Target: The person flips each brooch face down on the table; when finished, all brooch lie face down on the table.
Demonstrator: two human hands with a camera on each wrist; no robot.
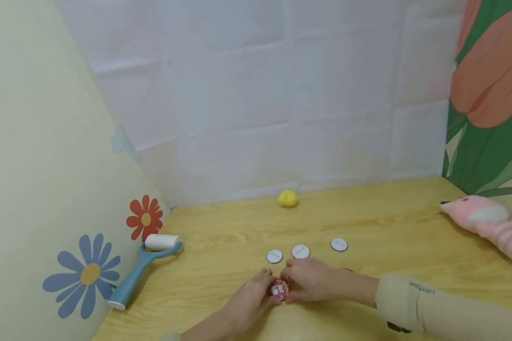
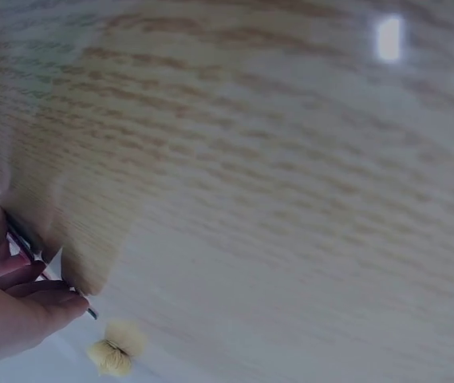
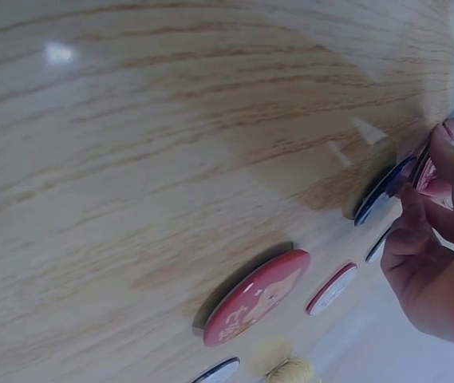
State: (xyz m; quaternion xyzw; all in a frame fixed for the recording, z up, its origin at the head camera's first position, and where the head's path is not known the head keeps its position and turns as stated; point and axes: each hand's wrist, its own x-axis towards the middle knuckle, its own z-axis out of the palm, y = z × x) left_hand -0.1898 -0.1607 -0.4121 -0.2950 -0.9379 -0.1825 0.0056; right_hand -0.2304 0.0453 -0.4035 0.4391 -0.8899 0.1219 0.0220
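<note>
A round red disc with a cartoon picture is held between both hands near the table's front. My left hand pinches its left edge between thumb and fingers. From the other side my right hand grips the right edge with thumb and fingertips. Seen from the left wrist, the disc is edge-on and tilted, with the left hand at its rim. In the right wrist view, a dark blue disc lies right beside the fingertips of the right hand.
White-faced discs lie beyond the hands. Another red disc lies by the right forearm, mostly hidden from the head view. A yellow ball sits far back; a blue-handled lint roller is left, a pink plush toy right.
</note>
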